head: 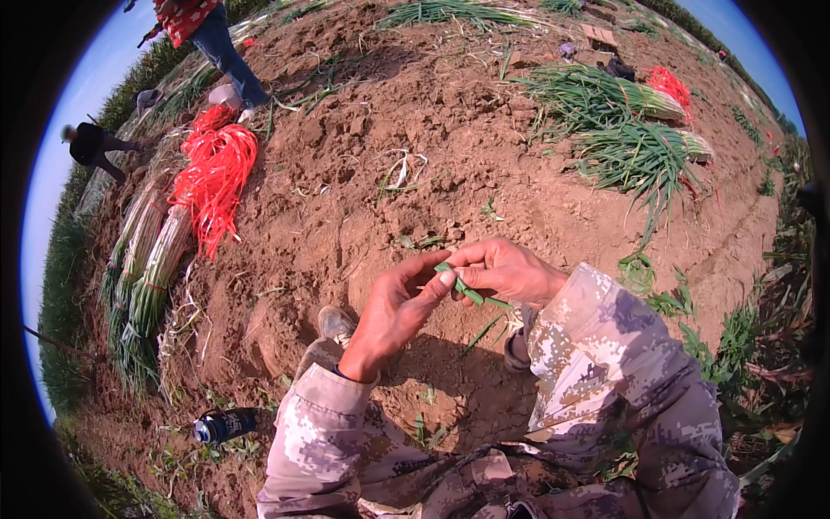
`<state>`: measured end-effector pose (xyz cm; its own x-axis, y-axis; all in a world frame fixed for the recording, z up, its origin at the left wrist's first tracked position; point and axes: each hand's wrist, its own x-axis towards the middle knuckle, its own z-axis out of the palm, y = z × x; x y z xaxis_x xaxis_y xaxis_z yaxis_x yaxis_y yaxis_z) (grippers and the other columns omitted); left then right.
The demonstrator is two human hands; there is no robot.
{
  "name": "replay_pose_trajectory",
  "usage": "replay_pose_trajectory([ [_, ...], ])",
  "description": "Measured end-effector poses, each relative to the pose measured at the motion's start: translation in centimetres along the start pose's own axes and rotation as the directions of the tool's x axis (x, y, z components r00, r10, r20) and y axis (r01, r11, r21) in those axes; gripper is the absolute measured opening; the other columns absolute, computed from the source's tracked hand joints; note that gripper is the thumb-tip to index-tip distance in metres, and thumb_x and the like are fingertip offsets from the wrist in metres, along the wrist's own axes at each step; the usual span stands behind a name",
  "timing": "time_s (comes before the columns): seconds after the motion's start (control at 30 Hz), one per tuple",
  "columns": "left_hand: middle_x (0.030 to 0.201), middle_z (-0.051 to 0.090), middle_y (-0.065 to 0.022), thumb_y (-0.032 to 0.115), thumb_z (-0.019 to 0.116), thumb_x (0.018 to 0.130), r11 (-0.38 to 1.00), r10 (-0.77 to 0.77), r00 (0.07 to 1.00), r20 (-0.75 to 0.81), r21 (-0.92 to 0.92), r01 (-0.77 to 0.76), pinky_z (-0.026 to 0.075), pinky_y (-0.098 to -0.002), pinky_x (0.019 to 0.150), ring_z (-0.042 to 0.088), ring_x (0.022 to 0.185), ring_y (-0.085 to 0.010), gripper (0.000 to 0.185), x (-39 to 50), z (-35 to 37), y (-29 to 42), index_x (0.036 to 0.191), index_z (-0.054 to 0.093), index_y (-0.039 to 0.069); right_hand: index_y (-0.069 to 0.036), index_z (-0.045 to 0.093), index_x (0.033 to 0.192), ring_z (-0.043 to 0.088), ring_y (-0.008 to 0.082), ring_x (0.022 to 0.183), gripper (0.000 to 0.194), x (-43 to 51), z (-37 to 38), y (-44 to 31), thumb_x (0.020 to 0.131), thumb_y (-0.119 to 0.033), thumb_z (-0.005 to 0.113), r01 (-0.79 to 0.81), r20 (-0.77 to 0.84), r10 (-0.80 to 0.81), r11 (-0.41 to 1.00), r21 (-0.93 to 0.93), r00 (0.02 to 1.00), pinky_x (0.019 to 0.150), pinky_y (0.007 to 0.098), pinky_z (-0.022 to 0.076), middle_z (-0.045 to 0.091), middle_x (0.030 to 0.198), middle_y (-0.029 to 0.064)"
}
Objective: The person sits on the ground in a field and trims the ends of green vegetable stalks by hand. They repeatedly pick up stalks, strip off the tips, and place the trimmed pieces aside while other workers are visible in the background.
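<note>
Both hands meet over bare soil in front of me. A short piece of green onion leaf (468, 292) is pinched between the thumb and fingers of my left hand (403, 303). My right hand (510, 269) touches the same leaf near its upper end, thumb and fingertips closed on it. Bundles of green onions (148, 272) lie at the left, with a heap of red plastic ties (217, 175) over their white ends. More tied green onions (616, 97) lie at the upper right, beside another heap of red ties (670, 87).
A dark bottle (225, 425) lies on the soil at lower left. A person in jeans (227, 52) stands at upper left, with a person in dark clothes (94, 144) farther off. Weeds (739, 344) grow at the right. My shoes (335, 322) rest on the soil below my hands.
</note>
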<state>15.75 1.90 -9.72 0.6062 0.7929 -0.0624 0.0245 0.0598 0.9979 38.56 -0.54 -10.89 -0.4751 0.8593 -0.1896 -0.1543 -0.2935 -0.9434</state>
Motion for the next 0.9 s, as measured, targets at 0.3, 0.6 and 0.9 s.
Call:
replay_pose_trajectory([
  [0.3,0.092,0.073,-0.002,0.023,0.072,0.102,0.989,-0.119,0.992,-0.052,-0.097,0.114,0.052,-0.0249,0.074,0.064,0.08,-0.0081,0.026,0.3,-0.6,-0.1,0.111,0.072,-0.002,0.001,0.068,0.114,0.065,0.0076,0.08,0.034,0.0,-0.2,-0.1,0.101,-0.03,0.072,-0.007,0.016,0.008,0.996,-0.091,1.0,0.069,0.0241,0.0508,0.072,0.095,0.0024],
  [0.6,0.086,0.071,0.001,0.019,0.072,0.102,0.999,-0.042,0.986,-0.159,-0.018,0.04,0.047,-0.0232,0.064,0.058,0.074,-0.0049,0.021,0.3,-1.1,-1.0,0.107,0.073,-0.001,-0.001,0.065,0.119,0.067,0.0088,0.086,0.035,-0.3,0.7,-1.2,0.105,-0.033,0.065,-0.027,0.067,0.032,0.997,-0.079,0.997,0.075,0.0252,0.0526,0.073,0.1,0.0017],
  [0.9,0.089,0.073,-0.0008,0.019,0.073,0.101,0.994,0.023,0.973,-0.228,0.112,0.003,0.049,-0.0246,0.067,0.06,0.077,-0.0063,0.023,0.0,-0.5,-0.6,0.108,0.074,-0.003,-0.006,0.068,0.105,0.067,0.0082,0.087,0.038,0.0,0.1,-0.4,0.107,-0.043,0.059,-0.109,0.071,0.119,0.986,-0.127,0.99,0.077,0.0263,0.054,0.073,0.099,0.0011],
])
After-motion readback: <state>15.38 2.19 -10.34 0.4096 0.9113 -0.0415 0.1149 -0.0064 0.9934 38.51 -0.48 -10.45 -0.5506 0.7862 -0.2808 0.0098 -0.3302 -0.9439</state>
